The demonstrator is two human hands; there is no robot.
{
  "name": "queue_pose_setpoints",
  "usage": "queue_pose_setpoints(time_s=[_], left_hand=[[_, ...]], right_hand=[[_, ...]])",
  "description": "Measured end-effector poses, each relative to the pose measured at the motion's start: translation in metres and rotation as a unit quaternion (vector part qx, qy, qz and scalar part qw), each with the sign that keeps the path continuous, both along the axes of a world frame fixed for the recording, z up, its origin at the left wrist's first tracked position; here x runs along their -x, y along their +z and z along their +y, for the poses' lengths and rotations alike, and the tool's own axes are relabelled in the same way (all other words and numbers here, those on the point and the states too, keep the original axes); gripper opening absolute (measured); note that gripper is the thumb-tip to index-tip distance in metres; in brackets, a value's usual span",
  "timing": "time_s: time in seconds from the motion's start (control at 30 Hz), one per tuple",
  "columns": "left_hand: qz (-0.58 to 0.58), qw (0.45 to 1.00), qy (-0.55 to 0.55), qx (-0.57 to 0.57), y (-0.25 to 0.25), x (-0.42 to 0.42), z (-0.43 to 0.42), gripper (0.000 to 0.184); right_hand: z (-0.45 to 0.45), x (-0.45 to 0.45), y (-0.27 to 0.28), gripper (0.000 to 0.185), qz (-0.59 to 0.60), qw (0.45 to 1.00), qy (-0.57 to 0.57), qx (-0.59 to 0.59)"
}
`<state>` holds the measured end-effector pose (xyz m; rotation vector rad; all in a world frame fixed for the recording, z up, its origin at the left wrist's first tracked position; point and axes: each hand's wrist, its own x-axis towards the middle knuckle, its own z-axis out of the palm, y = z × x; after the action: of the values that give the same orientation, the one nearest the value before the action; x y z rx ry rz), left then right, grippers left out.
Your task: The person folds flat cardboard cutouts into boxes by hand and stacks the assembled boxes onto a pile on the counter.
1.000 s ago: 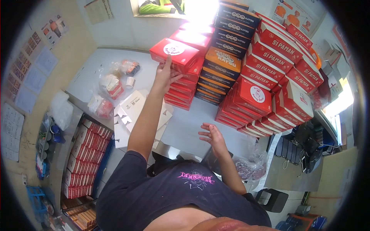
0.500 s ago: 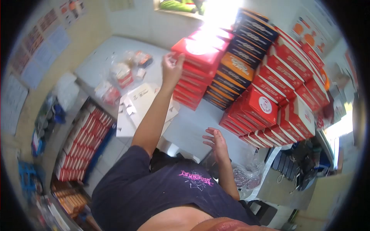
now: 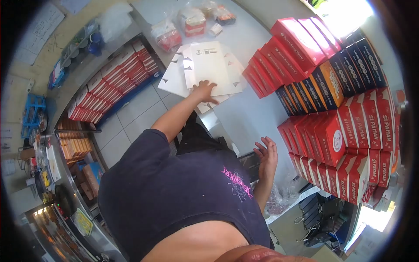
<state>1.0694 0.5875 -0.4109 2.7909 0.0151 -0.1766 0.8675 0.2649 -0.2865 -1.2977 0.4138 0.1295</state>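
My left hand (image 3: 203,92) lies with fingers apart on the near edge of flat white cardboard box sheets (image 3: 211,65), stacked unevenly on the table. My right hand (image 3: 267,153) is raised palm-up near the table's front edge, fingers loosely spread and holding nothing. To its right stand red boxes with a round label (image 3: 336,139). Farther off, a leaning pile of red boxes (image 3: 299,41) sits beside black and orange boxes (image 3: 330,84).
Plastic-wrapped packs (image 3: 192,21) and a small white cup (image 3: 215,29) are on the table (image 3: 244,115). A shelf at the left holds rows of red-and-white boxes (image 3: 115,76). Red "SI PAMAN" boxes (image 3: 369,115) rise at the right, near clear plastic bags (image 3: 281,196).
The view has swung left. My left hand has left the top of the red box pile and come down onto the white cardboard. My right hand remains raised and open.
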Motion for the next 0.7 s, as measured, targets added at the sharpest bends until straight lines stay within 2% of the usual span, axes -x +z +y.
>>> queue_pose_setpoints(time_s=[0.07, 0.1, 0.13, 0.2, 0.33, 0.4, 0.43, 0.5, 0.57, 0.6, 0.67, 0.7], left_hand=[[0.018, 0.994, -0.095, -0.060, -0.025, 0.006, 0.020, 0.059], [0.034, 0.997, -0.069, -0.020, -0.031, 0.003, 0.024, 0.048], [0.036, 0.997, -0.068, -0.019, -0.037, -0.001, 0.028, 0.048], [-0.016, 0.996, -0.088, 0.007, -0.042, -0.002, 0.032, 0.036], [-0.009, 0.997, -0.040, 0.071, -0.035, -0.025, 0.044, 0.029], [-0.158, 0.977, 0.030, 0.142, -0.005, -0.023, 0.059, 0.026], [-0.158, 0.977, 0.029, 0.142, 0.017, -0.018, 0.066, 0.026], [-0.222, 0.924, 0.158, 0.270, 0.075, 0.000, 0.073, 0.026], [-0.240, 0.916, 0.142, 0.288, 0.136, 0.031, 0.063, 0.021], [-0.255, 0.908, 0.129, 0.307, 0.150, 0.052, 0.055, 0.017], [-0.249, 0.893, 0.102, 0.360, 0.147, 0.088, 0.029, 0.011], [-0.263, 0.900, 0.041, 0.346, 0.146, 0.109, 0.017, 0.010]], right_hand=[[0.001, -0.002, -0.003, 0.044, 0.013, 1.000, 0.017, 0.006], [0.002, -0.003, -0.004, 0.043, 0.015, 1.000, 0.025, 0.009], [0.002, -0.004, -0.005, 0.041, 0.016, 0.999, 0.033, 0.012], [0.004, -0.007, -0.002, 0.041, 0.013, 0.999, 0.038, 0.010], [0.006, -0.010, 0.001, 0.040, 0.005, 0.998, 0.051, 0.025], [0.007, -0.011, 0.002, 0.041, 0.003, 0.998, 0.050, 0.027], [0.007, -0.011, 0.002, 0.042, 0.003, 0.998, 0.051, 0.029], [0.008, -0.015, -0.005, 0.043, -0.011, 0.996, 0.073, 0.049], [0.020, -0.025, -0.002, 0.044, -0.025, 0.993, 0.096, 0.066], [0.035, -0.032, 0.012, 0.045, -0.069, 0.987, 0.124, 0.073], [0.066, -0.046, 0.042, 0.047, -0.112, 0.978, 0.158, 0.076], [0.083, -0.053, 0.059, 0.051, -0.151, 0.975, 0.154, 0.053]])
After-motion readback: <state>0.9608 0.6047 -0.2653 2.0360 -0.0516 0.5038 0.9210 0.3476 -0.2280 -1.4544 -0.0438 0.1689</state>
